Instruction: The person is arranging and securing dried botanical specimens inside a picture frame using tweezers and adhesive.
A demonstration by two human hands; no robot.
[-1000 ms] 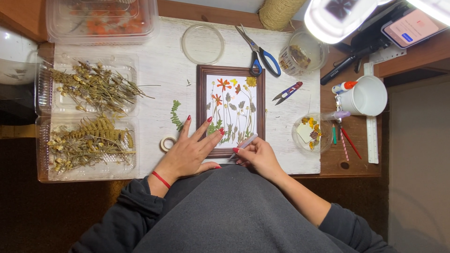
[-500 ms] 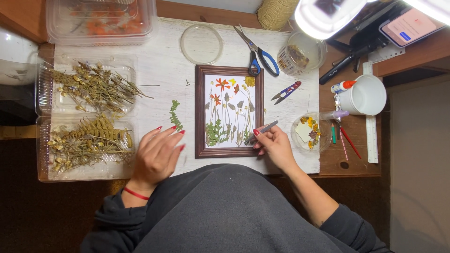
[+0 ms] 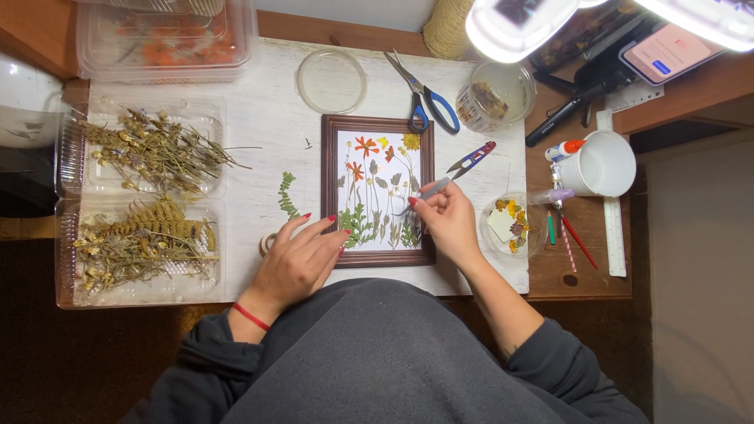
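The right hand has its fingers pinched on slim tweezers over the pressed-flower frame; the left hand, fingers spread, rests on the frame's near-left edge.

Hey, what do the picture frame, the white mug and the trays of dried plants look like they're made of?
The picture frame looks like dark-stained wood with a matt finish, though moulded plastic is possible. The white mug looks ceramic: smooth, opaque, slightly glossy. The trays of dried plants look like thin clear plastic; the table shows through their ribbed, shiny walls.
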